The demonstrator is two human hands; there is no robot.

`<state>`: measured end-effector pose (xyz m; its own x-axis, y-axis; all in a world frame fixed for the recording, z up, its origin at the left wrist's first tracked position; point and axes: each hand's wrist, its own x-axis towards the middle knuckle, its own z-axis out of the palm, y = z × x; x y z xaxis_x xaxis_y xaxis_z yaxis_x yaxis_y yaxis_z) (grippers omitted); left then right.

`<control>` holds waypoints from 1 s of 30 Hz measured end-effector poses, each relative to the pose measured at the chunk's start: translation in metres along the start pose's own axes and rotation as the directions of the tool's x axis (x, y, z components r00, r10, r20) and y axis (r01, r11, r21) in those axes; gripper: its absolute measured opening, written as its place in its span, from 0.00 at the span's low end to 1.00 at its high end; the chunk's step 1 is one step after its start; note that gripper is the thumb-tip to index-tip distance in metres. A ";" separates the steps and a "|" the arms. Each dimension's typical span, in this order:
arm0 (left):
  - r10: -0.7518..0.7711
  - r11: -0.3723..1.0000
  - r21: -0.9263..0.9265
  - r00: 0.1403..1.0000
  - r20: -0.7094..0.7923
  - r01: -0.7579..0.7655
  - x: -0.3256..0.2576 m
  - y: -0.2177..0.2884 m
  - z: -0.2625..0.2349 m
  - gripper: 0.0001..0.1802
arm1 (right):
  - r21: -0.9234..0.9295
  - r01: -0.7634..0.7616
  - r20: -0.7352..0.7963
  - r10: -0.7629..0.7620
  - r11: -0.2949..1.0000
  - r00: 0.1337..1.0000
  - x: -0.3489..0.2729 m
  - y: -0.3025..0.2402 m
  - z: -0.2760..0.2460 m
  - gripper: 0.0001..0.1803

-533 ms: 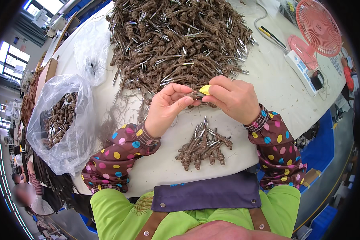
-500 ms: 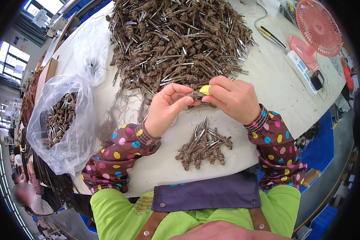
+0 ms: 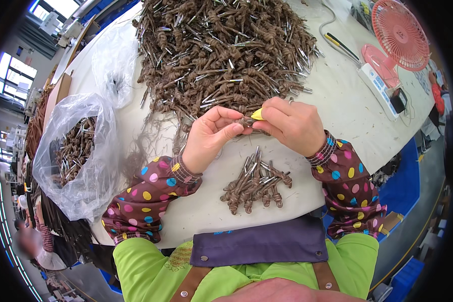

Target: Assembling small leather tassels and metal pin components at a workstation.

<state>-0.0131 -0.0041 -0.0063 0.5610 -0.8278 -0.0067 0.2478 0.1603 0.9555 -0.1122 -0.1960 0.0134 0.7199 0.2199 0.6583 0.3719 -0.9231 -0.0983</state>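
Observation:
Between the thumb and fingers of my left hand (image 3: pixel 207 138) is a brown knotted cord (image 3: pixel 245 122), held at the near edge of a large heap. My right hand (image 3: pixel 298 125) pinches a small yellow-handled tool (image 3: pixel 257 114) against the cord; its working end is mostly hidden, so I cannot tell its kind. The large heap of knotted cords (image 3: pixel 211 65) with shiny silvery tips fills the far middle of the table. Below my hands, nearer to me, lies a small pile of similar knotted cords (image 3: pixel 254 189).
A clear plastic bag (image 3: pixel 105 171) holding more knotted cords stands at the left, with another plastic bag (image 3: pixel 117 65) beyond it. A pink fan (image 3: pixel 400 32), a white power strip (image 3: pixel 380 90) and a yellow-and-black tool (image 3: pixel 342 46) are at the right. Blue bins (image 3: pixel 402 178) sit below the table.
Both hands stay almost in place, with the yellow-handled tool shifting very slightly at the cord. The piles look the same.

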 end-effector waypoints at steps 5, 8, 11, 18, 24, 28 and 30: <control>0.001 1.000 -0.016 1.000 0.007 -0.001 0.000 0.001 -0.001 0.11 | 0.575 -0.437 0.159 0.429 0.692 0.889 0.000 0.001 0.003 0.12; 0.022 1.000 -0.004 1.000 0.013 -0.021 0.001 0.000 -0.002 0.11 | 0.604 -0.556 0.273 0.507 0.571 0.817 0.000 0.005 0.002 0.16; 0.030 1.000 -0.008 0.999 -0.014 -0.031 0.001 -0.001 -0.001 0.11 | 0.606 -0.624 0.250 0.628 0.492 0.737 0.001 0.004 0.002 0.20; 0.081 0.997 0.014 0.996 -0.030 -0.080 0.001 -0.002 0.002 0.13 | 0.609 -0.757 0.724 0.558 -0.238 0.406 0.013 -0.003 -0.001 0.23; 0.000 0.999 -0.045 0.999 -0.051 -0.002 0.002 -0.003 -0.004 0.13 | 0.624 -0.523 0.007 0.665 0.581 0.747 0.006 -0.003 -0.002 0.23; -0.008 0.999 -0.051 1.000 -0.023 0.007 0.000 -0.001 0.000 0.12 | 0.510 -0.346 0.031 0.385 0.788 0.923 0.003 -0.009 0.003 0.27; 0.000 1.000 -0.029 1.000 -0.013 -0.001 0.003 -0.001 0.002 0.12 | 0.466 -0.204 -0.047 0.254 0.861 0.966 -0.001 -0.009 0.017 0.31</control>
<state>-0.0137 -0.0076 -0.0069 0.5714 -0.8206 -0.0102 0.2701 0.1763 0.9466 -0.1068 -0.1822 0.0007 0.7626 -0.0371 0.6458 0.4464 -0.6923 -0.5669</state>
